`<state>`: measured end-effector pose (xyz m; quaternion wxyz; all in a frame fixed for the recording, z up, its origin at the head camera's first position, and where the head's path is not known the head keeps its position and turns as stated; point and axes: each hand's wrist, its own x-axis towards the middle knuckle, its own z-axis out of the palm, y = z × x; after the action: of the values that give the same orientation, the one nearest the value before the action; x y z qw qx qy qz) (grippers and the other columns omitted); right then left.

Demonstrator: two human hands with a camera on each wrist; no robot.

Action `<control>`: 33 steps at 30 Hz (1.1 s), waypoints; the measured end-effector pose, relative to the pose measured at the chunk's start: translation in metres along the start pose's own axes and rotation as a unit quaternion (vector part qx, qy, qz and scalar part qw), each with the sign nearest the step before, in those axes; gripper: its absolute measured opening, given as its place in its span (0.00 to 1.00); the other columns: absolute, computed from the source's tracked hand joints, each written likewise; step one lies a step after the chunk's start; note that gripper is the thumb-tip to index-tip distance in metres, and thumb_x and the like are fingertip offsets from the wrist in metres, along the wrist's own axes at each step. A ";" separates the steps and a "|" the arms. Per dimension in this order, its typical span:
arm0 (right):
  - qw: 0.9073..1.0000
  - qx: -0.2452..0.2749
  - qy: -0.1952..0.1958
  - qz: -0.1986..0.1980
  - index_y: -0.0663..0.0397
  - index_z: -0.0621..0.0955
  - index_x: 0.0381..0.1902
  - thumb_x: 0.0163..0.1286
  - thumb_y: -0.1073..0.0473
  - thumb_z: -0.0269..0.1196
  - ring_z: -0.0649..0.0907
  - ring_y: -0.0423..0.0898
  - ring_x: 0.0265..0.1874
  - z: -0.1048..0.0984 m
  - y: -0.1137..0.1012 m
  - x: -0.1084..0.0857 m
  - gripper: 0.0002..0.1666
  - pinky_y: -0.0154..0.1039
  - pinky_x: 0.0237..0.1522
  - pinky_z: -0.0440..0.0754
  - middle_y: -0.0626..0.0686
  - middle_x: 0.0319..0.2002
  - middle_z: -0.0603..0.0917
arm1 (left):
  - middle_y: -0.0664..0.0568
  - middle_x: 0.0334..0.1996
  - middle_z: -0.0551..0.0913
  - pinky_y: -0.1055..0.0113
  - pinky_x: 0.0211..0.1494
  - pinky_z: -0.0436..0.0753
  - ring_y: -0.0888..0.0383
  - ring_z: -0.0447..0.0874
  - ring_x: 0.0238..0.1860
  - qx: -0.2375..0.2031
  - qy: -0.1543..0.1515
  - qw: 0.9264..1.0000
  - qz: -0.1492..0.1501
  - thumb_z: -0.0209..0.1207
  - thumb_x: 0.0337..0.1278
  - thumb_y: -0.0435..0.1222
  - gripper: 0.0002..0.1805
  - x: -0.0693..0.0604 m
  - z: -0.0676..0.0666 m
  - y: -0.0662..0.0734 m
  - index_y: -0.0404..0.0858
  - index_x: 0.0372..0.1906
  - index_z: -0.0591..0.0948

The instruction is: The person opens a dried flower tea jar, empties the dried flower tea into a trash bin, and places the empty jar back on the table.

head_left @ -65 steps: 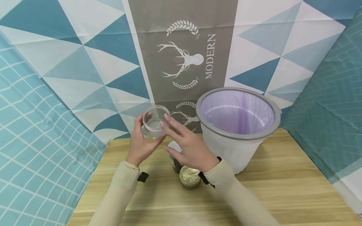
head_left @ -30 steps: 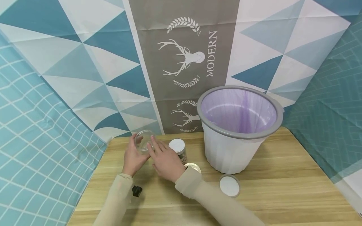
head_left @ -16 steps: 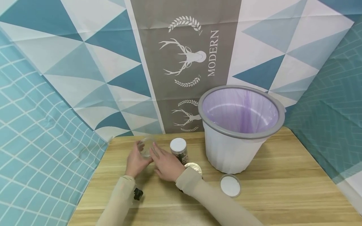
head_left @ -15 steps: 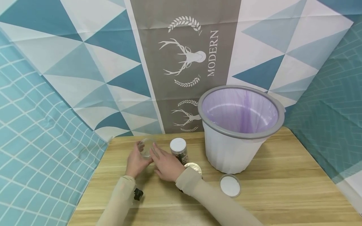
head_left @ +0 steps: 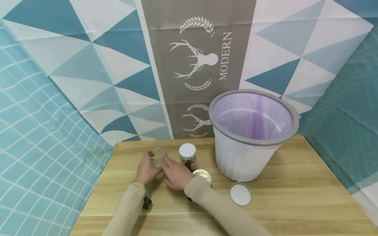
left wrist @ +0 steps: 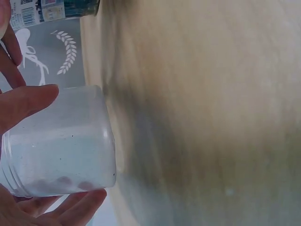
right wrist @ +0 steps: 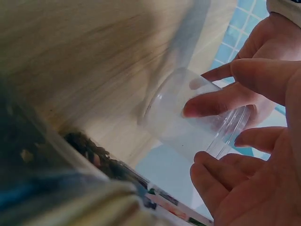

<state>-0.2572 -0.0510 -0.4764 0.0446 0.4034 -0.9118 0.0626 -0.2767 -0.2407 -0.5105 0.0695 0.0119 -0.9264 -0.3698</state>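
Note:
An empty clear plastic jar (head_left: 158,159) without a lid is at the back left of the table. My left hand (head_left: 147,168) grips it round the side, the thumb across the near wall in the left wrist view. The base of the jar (left wrist: 66,141) is at or just above the wood; I cannot tell if it touches. On the jar's right is my right hand (head_left: 178,175), its fingers loosely bent at the threaded rim in the right wrist view, not closed round it. Close beyond that hand stands a white-lidded jar (head_left: 187,151) with dark contents.
A gold-topped jar (head_left: 203,175) is partly hidden behind the right sleeve. A round white lid (head_left: 240,194) with a grey edge lies farther right. The large white bucket (head_left: 240,160), grey-rimmed and purple inside, stands at the back of the wooden table (head_left: 289,203).
Both hands have lowered the clear jar from above the table to near its surface, then shifted slightly right. The right hand has stayed beside the rim.

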 end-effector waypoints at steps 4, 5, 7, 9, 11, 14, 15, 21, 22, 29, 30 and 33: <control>1.000 0.002 -0.012 0.010 0.60 0.61 0.80 0.73 0.46 0.65 0.68 0.52 0.77 0.004 0.002 0.000 0.47 0.47 0.65 0.81 0.64 0.82 0.55 | 0.29 0.68 0.73 0.37 0.66 0.77 0.31 0.76 0.66 0.000 -0.008 1.000 -0.006 0.78 0.46 0.38 0.51 0.001 0.004 0.000 0.28 0.72 0.61; 1.000 0.001 -0.014 0.011 0.59 0.61 0.80 0.73 0.45 0.65 0.68 0.52 0.77 0.005 0.002 0.000 0.47 0.48 0.64 0.82 0.63 0.82 0.54 | 0.29 0.68 0.73 0.37 0.66 0.77 0.31 0.75 0.67 -0.002 -0.007 1.000 -0.008 0.78 0.46 0.38 0.51 0.001 0.004 0.000 0.28 0.72 0.61; 1.000 -0.001 -0.016 0.014 0.59 0.61 0.81 0.73 0.45 0.65 0.68 0.52 0.77 0.007 0.002 0.001 0.48 0.51 0.61 0.84 0.63 0.82 0.53 | 0.29 0.68 0.73 0.37 0.66 0.77 0.30 0.76 0.66 -0.001 -0.004 1.000 -0.008 0.78 0.46 0.37 0.51 0.001 0.005 0.000 0.28 0.72 0.61; 1.000 -0.001 -0.017 0.018 0.58 0.60 0.81 0.73 0.45 0.65 0.68 0.51 0.77 0.007 0.002 0.001 0.48 0.52 0.60 0.84 0.62 0.83 0.53 | 0.29 0.68 0.72 0.37 0.67 0.76 0.30 0.75 0.67 0.000 -0.003 1.000 -0.008 0.78 0.46 0.37 0.52 0.001 0.007 -0.001 0.28 0.72 0.60; 1.000 -0.002 -0.019 0.022 0.58 0.60 0.81 0.72 0.44 0.65 0.67 0.51 0.77 0.008 0.003 0.001 0.48 0.53 0.60 0.84 0.62 0.83 0.52 | 0.28 0.69 0.72 0.37 0.67 0.76 0.30 0.75 0.67 0.002 -0.004 1.000 -0.010 0.78 0.46 0.38 0.53 0.001 0.008 0.000 0.28 0.73 0.60; 0.999 0.000 -0.022 0.026 0.58 0.59 0.81 0.72 0.44 0.65 0.68 0.51 0.77 0.008 0.003 0.001 0.49 0.55 0.59 0.84 0.62 0.83 0.52 | 0.28 0.69 0.71 0.36 0.66 0.76 0.29 0.74 0.67 0.004 -0.008 1.000 -0.010 0.78 0.46 0.39 0.53 0.001 0.009 0.000 0.29 0.73 0.59; 0.999 0.000 -0.022 0.027 0.58 0.59 0.81 0.73 0.44 0.65 0.68 0.51 0.77 0.008 0.003 0.001 0.49 0.55 0.60 0.84 0.62 0.83 0.52 | 0.28 0.70 0.71 0.36 0.67 0.76 0.29 0.74 0.68 0.003 -0.008 1.000 -0.013 0.78 0.46 0.39 0.54 0.001 0.009 0.000 0.29 0.74 0.59; 0.999 0.018 -0.025 0.034 0.57 0.59 0.82 0.72 0.46 0.65 0.74 0.52 0.73 0.007 0.002 -0.001 0.48 0.53 0.62 0.83 0.63 0.83 0.52 | 0.29 0.70 0.70 0.36 0.68 0.74 0.29 0.72 0.69 0.000 -0.011 1.000 -0.015 0.78 0.47 0.38 0.57 0.001 0.010 0.000 0.30 0.76 0.55; 0.999 0.024 -0.025 0.033 0.57 0.60 0.81 0.72 0.46 0.65 0.75 0.52 0.72 0.006 0.001 -0.002 0.48 0.51 0.62 0.83 0.63 0.83 0.52 | 0.28 0.71 0.70 0.36 0.69 0.74 0.29 0.72 0.69 0.000 -0.011 1.000 -0.013 0.78 0.46 0.37 0.58 0.000 0.010 -0.001 0.29 0.77 0.54; 1.000 0.002 0.015 0.018 0.56 0.65 0.79 0.73 0.44 0.65 0.76 0.51 0.71 -0.009 -0.005 -0.013 0.44 0.44 0.62 0.83 0.62 0.80 0.61 | 0.28 0.78 0.56 0.32 0.69 0.71 0.25 0.66 0.72 0.013 -0.008 1.000 -0.010 0.79 0.42 0.37 0.71 -0.005 0.010 0.005 0.39 0.83 0.41; 0.999 -0.009 0.031 0.012 0.56 0.67 0.78 0.73 0.45 0.65 0.77 0.51 0.70 -0.013 -0.006 -0.016 0.42 0.43 0.62 0.83 0.60 0.79 0.64 | 0.29 0.79 0.53 0.31 0.70 0.69 0.25 0.63 0.73 0.023 -0.004 1.000 -0.006 0.79 0.40 0.39 0.72 -0.008 0.009 0.008 0.40 0.84 0.40; 0.996 -0.019 0.088 -0.010 0.52 0.73 0.73 0.73 0.47 0.65 0.81 0.48 0.64 -0.030 -0.008 -0.024 0.35 0.38 0.59 0.84 0.54 0.72 0.74 | 0.33 0.82 0.48 0.31 0.76 0.60 0.27 0.52 0.78 0.053 0.035 0.997 0.038 0.81 0.37 0.42 0.74 -0.018 0.007 0.018 0.40 0.84 0.41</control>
<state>-0.2349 -0.0344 -0.4496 0.1326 0.4044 -0.9014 0.0800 -0.2596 -0.2215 -0.5054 0.1149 -0.0065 -0.9414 -0.3171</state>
